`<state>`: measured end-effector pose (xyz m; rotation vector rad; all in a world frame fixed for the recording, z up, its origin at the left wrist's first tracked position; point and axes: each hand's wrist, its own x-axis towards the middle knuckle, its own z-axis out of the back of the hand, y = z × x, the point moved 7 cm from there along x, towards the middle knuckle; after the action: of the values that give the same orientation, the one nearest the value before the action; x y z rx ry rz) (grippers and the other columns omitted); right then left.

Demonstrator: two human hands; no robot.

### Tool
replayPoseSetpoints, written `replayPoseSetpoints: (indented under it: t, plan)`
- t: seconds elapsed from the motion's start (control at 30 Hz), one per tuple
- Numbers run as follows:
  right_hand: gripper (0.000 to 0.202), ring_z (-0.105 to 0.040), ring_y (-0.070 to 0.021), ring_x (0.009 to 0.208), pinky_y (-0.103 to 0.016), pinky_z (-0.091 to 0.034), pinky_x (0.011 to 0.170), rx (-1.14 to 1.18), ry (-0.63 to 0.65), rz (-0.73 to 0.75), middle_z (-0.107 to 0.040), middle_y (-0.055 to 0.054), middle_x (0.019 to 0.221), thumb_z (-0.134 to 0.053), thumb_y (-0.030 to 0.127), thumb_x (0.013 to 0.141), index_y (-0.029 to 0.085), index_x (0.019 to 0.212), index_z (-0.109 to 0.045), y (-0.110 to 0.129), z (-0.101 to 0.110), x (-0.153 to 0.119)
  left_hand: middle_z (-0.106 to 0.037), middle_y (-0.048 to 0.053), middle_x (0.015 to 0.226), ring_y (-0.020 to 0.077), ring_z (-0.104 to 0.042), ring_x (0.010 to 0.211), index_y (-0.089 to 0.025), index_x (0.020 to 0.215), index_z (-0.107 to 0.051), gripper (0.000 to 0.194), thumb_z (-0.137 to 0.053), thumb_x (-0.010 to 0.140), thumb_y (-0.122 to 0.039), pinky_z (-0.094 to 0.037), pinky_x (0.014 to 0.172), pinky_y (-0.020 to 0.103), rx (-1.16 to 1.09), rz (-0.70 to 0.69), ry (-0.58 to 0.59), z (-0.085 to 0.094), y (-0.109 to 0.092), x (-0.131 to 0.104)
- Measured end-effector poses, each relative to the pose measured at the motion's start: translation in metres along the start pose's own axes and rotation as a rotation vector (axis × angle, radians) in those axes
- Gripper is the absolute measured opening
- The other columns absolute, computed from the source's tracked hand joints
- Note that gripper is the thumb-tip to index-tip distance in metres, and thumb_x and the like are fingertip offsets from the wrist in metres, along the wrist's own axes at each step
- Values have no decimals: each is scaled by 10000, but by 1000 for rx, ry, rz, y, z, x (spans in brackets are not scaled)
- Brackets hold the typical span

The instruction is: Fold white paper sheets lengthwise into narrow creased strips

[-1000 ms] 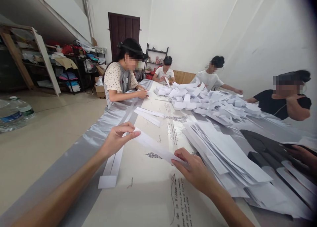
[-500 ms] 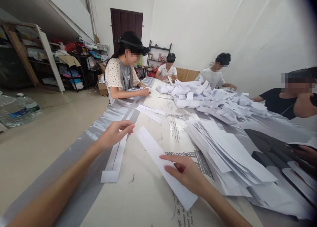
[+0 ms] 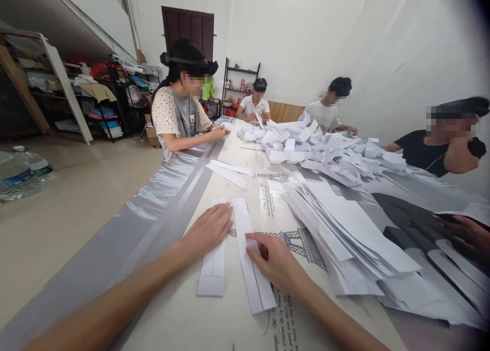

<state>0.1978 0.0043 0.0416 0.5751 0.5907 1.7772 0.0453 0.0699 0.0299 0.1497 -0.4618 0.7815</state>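
Left hand (image 3: pixel 209 229) flat, fingers extended, on a folded paper strip (image 3: pixel 213 274) toward the table's (image 3: pixel 172 307) left edge, right hand (image 3: pixel 274 259) half curled, touching a second strip (image 3: pixel 254 287) alongside, grip unclear.

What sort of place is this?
Probably an informal workroom, perhaps in a home, though the pictures don't settle which. Several people are gathered around a long covered table, a big heap of white paper pieces lies on it, and black storage shelves stand behind.
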Motion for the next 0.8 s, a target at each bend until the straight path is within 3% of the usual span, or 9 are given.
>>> replayPoseSetpoints:
  t: [0.23, 0.4, 0.5, 0.6, 0.7, 0.8]
  plan:
    - [404, -573, -187, 732, -339, -479, 703, -98, 116, 76, -654, -45, 887, -525, 367, 976, 185, 1330, -598, 8, -9, -5, -578, 141, 1429, 257, -531, 1323, -119, 1367, -556, 461, -330, 1074, -395, -404, 1116, 437, -1, -34, 29, 0, 0, -3]
    - [625, -554, -223, 905, -364, -492, 798, -249, 221, 376, -566, -79, 1093, -703, 534, 855, 251, 1386, -533, 28, -3, -29, -574, 141, 1433, 249, -518, 1339, -119, 1354, -567, 472, -326, 1074, -414, -385, 1136, 423, -14, -18, 64, 2, 0, -2]
    - [774, -537, -216, 866, -356, -491, 758, -330, 292, 523, -539, -94, 1122, -760, 609, 760, 234, 1391, -517, 34, 0, -42, -570, 141, 1437, 246, -507, 1349, -117, 1355, -567, 482, -314, 1078, -421, -377, 1143, 420, -21, -9, 83, 1, 1, -2]
    - [599, -513, -194, 799, -330, -467, 699, -437, 272, 629, -553, -84, 1037, -712, 409, 850, 196, 1378, -526, 38, -1, -46, -575, 141, 1430, 244, -499, 1355, -111, 1352, -568, 483, -308, 1080, -414, -374, 1150, 413, -25, 3, 92, 2, 1, -2]
    - [329, -492, -187, 756, -318, -436, 663, -552, 126, 755, -557, -59, 886, -554, 94, 890, 178, 1197, -641, 47, -3, -48, -572, 144, 1427, 246, -493, 1356, -114, 1348, -566, 478, -301, 1080, -409, -375, 1148, 417, -28, 11, 92, 3, 1, -3]
    - [218, -517, -180, 754, -330, -450, 677, -554, 39, 893, -615, -62, 887, -500, 46, 936, 167, 977, -677, 60, -11, -54, -558, 159, 1433, 257, -483, 1360, -106, 1342, -562, 481, -295, 1079, -408, -377, 1142, 428, -33, 17, 103, 4, 1, -3]
